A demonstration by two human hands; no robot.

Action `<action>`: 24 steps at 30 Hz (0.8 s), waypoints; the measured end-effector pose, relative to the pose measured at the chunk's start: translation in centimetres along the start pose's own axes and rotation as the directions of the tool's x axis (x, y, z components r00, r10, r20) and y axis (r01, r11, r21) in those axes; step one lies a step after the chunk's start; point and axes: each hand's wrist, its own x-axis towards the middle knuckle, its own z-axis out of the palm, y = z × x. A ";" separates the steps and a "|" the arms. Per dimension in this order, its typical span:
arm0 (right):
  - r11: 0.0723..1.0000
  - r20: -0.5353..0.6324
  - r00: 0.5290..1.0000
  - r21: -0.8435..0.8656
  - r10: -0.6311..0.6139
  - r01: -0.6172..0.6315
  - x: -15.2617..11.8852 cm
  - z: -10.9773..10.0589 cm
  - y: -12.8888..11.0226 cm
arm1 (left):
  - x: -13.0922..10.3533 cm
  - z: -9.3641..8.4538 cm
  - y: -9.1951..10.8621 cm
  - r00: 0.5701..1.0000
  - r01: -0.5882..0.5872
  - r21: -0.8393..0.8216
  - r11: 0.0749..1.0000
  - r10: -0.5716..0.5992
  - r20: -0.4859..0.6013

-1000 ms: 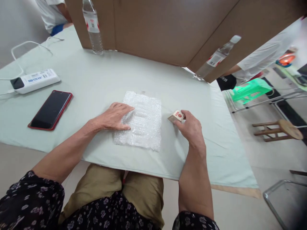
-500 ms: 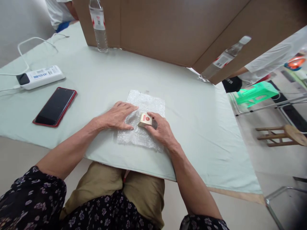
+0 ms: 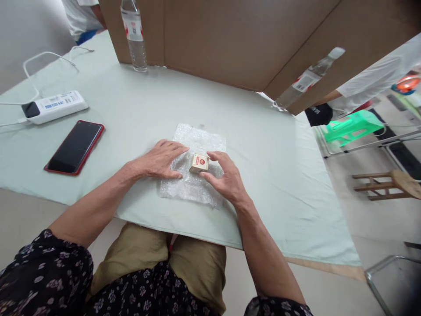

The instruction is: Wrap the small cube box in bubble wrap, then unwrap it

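A small box (image 3: 199,163) sits on a sheet of bubble wrap (image 3: 197,145) near the middle of the front edge of the table (image 3: 263,175). The box is tan cardboard, squat and roughly cubic, with a red mark and a little print on its upper face; the print is too small to read. It lies slightly tilted on the wrap, about at the sheet's centre. The wrap is clear, rectangular and crinkled, its near edge close to the table's front edge.

The right hand (image 3: 225,177) has its thumb and fingers closed lightly on the box, the thumb at the near side and the fingertips at the far right side. The left hand (image 3: 158,160) lies flat and open, palm down, on the left part of the wrap, fingers spread and just beside the box; whether they touch it I cannot tell.

The table wears a pale green cloth. Toward the left edge lies a phone (image 3: 75,147) in a red case, screen up and dark. Beyond it, nearer the far left corner, is a white power bank (image 3: 54,106) with a white cable (image 3: 42,57) looped behind. A cardboard screen (image 3: 246,39) stands along the far edge, with one water bottle (image 3: 133,33) upright before it at the left and a second bottle (image 3: 305,81) by its right end.
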 end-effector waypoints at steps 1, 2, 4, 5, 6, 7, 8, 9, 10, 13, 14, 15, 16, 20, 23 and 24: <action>0.999 0.015 1.000 0.033 -0.016 0.015 -0.2 -0.5 -0.4 | 0.0 0.0 0.0 1.000 0.001 0.000 1.000 -0.001 0.002; 0.997 0.064 0.997 0.070 -0.039 0.034 -0.4 -1.0 -0.7 | 0.0 -0.1 0.0 1.000 0.001 0.000 1.000 -0.001 0.005; 0.992 0.228 0.968 0.102 -0.100 0.079 -0.9 -1.5 -1.4 | 0.0 0.0 -0.1 1.000 -0.003 -0.002 1.000 0.003 0.006; 0.991 0.315 0.940 0.083 -0.130 0.109 -1.1 -1.6 -1.7 | 0.0 0.0 -0.1 1.000 -0.005 -0.003 1.000 0.005 0.004; 0.989 0.387 0.910 0.040 -0.149 0.145 -1.2 -1.4 -1.9 | 0.0 0.1 -0.2 1.000 -0.006 -0.004 1.000 0.006 0.001; 0.983 0.441 0.884 -0.015 -0.158 0.183 -1.3 -1.2 -2.0 | 0.0 0.1 -0.3 1.000 -0.006 -0.004 1.000 0.006 -0.002; 0.973 0.474 0.866 -0.071 -0.159 0.218 -1.4 -1.0 -2.1 | 0.0 0.1 -0.3 1.000 -0.003 -0.003 1.000 0.003 -0.004; 0.962 0.490 0.857 -0.118 -0.158 0.245 -1.5 -0.7 -2.2 | 0.0 0.2 -0.4 1.000 0.001 -0.001 1.000 -0.001 -0.005; 0.953 0.489 0.858 -0.151 -0.160 0.264 -1.5 -0.5 -2.2 | 0.0 0.2 -0.4 1.000 0.005 0.000 1.000 -0.005 -0.004; 0.944 0.426 0.885 -0.171 -0.189 0.283 -1.4 -0.3 -2.1 | 0.0 0.1 -0.2 1.000 0.011 -0.004 1.000 -0.011 -0.001; 0.947 0.386 0.902 -0.164 -0.196 0.276 -1.4 -0.4 -2.1 | 0.0 0.0 -0.1 1.000 0.012 -0.011 1.000 -0.012 -0.003; 0.954 0.339 0.920 -0.152 -0.196 0.259 -1.4 -0.6 -2.1 | 0.0 0.0 0.0 1.000 0.015 -0.021 1.000 -0.015 -0.009; 0.962 0.293 0.937 -0.137 -0.190 0.238 -1.3 -0.8 -2.1 | 0.0 0.0 0.2 1.000 0.022 -0.035 0.999 -0.022 -0.019; 0.980 0.362 0.919 -0.059 -0.155 0.189 -1.5 -2.0 -2.1 | 0.0 -0.1 0.8 0.992 0.039 -0.098 0.994 -0.050 -0.112; 0.973 0.559 0.823 -0.116 -0.103 0.200 -1.6 -2.2 -2.4 | 0.1 -0.1 1.2 0.979 -0.020 -0.128 0.992 -0.006 -0.204; 0.966 0.587 0.806 -0.153 -0.082 0.210 -1.6 -2.2 -2.5 | 0.1 -0.1 1.3 0.973 -0.043 -0.137 0.990 0.010 -0.231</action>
